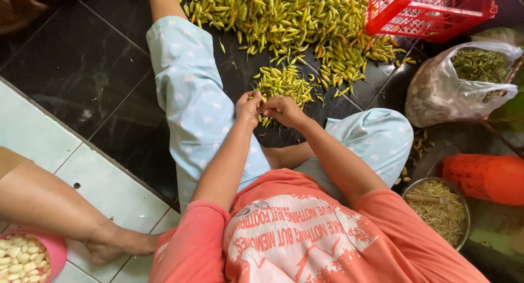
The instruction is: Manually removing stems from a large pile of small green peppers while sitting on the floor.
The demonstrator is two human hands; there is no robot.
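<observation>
- You work at the small heap of chillies (pixel 284 84), which lies on the dark floor (pixel 82 64) between your knees, just below the big chilli pile (pixel 289 15).
- Your left hand (pixel 248 105) has its grip pinched on a chilli at the small heap's near edge; your right hand (pixel 284 111) meets it, grip closed on the same pod.
- By my judgement, you are pulling the stem off, so the next move calls for a clean snap.
- The chillies look slim, yellow-green and glossy, a few orange.
- Right of the small heap sit a plastic bag (pixel 453 86) and a metal bowl (pixel 439 209) of stems.
</observation>
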